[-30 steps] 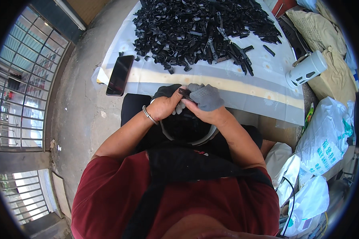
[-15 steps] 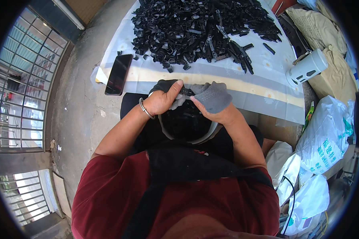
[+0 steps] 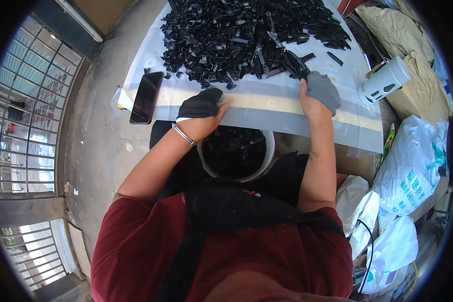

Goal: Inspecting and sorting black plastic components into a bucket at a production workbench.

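Observation:
My left hand, in a black half-glove with the thumb bare, is curled at the table's near edge, just short of the heap; whatever its fingers hold is hidden. My right hand, in a grey dotted glove, reaches forward over the table. Its thumb and fingers close on the near end of a black plastic strip at the heap's right side. A large heap of small black plastic clips spreads over the far table. Below my hands, a pale bucket between my legs contains black pieces.
A black phone lies at the table's left edge. A white tumbler stands at the right edge, beside brown sacks. White plastic bags are piled to my right. A patterned cloth covers the table.
My hands were together above the bucket and have parted. The right has moved forward and right to the strips; the left has shifted slightly forward. More of the bucket's contents shows.

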`<action>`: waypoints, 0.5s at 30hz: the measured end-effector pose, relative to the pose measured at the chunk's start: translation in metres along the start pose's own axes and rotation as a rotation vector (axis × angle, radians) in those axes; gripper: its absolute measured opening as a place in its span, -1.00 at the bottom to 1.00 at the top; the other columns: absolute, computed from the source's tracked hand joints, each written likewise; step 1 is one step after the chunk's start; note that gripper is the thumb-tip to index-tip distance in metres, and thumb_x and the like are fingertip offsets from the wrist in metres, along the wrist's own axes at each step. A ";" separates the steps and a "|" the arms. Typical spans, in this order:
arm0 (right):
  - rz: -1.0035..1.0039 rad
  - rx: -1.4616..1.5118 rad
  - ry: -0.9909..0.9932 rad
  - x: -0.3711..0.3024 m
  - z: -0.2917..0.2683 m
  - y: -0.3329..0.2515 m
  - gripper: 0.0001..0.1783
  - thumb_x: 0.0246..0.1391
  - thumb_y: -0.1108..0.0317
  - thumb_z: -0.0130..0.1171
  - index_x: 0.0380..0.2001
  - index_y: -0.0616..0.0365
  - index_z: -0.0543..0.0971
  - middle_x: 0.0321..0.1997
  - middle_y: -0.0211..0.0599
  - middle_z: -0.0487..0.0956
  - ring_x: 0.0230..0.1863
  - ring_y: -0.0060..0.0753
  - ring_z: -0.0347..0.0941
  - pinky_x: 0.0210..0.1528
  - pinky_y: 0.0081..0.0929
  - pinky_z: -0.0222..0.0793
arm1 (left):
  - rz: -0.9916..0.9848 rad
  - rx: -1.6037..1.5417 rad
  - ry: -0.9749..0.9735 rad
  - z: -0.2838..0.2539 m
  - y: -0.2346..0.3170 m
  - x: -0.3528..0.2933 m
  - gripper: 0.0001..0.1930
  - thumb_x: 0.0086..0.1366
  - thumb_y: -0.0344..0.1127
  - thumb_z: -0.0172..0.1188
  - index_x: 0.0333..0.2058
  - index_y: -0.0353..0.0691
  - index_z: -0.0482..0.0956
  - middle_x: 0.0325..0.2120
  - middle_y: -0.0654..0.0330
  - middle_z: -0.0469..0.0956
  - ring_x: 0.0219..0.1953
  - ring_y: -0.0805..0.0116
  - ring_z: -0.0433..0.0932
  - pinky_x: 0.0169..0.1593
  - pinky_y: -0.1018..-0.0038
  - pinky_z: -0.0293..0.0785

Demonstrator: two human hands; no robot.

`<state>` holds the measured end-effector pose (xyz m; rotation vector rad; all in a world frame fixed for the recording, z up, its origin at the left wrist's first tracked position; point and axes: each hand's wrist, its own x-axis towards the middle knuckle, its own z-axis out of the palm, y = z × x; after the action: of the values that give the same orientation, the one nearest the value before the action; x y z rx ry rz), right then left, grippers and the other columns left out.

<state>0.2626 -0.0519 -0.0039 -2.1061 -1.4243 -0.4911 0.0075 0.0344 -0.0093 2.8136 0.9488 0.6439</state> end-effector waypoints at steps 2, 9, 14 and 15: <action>0.174 -0.223 -0.243 0.009 0.001 0.009 -0.66 -0.01 0.07 0.00 -0.48 0.15 0.51 -0.47 -0.09 0.50 -0.37 -0.06 0.42 -0.33 -0.19 0.32 | 0.049 0.074 0.101 0.016 -0.001 0.014 -0.71 0.10 -0.17 0.09 -0.28 -0.25 0.50 -0.38 0.02 0.51 -0.35 0.09 0.50 -0.24 0.35 0.43; -0.049 -0.018 -0.465 -0.012 -0.006 -0.048 -0.69 0.01 0.12 -0.05 -0.50 0.12 0.52 -0.46 -0.08 0.50 -0.36 -0.02 0.41 -0.31 -0.16 0.32 | -0.037 0.100 -0.061 0.031 0.000 0.031 -0.76 0.07 -0.33 0.05 -0.24 -0.16 0.47 -0.35 0.09 0.47 -0.31 0.13 0.47 -0.27 0.32 0.42; -0.162 0.067 -0.198 -0.014 0.001 -0.007 -0.79 -0.05 0.26 0.02 -0.35 0.07 0.54 -0.37 -0.11 0.50 -0.31 -0.05 0.41 -0.26 -0.18 0.32 | 0.082 0.064 -0.026 0.027 -0.004 0.021 -0.82 0.07 -0.35 0.06 -0.30 -0.18 0.49 -0.40 0.06 0.47 -0.36 0.12 0.48 -0.31 0.32 0.42; -0.204 0.083 -0.129 -0.012 0.000 -0.006 -0.77 -0.07 0.31 0.05 -0.30 0.06 0.54 -0.32 -0.13 0.50 -0.27 -0.07 0.41 -0.22 -0.19 0.31 | 0.081 0.065 -0.025 0.024 -0.004 0.018 -0.82 0.07 -0.35 0.06 -0.30 -0.18 0.49 -0.40 0.06 0.47 -0.36 0.12 0.48 -0.31 0.32 0.42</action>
<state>0.2527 -0.0585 -0.0098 -1.9676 -1.7139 -0.3719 0.0286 0.0498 -0.0258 2.9228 0.8715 0.5958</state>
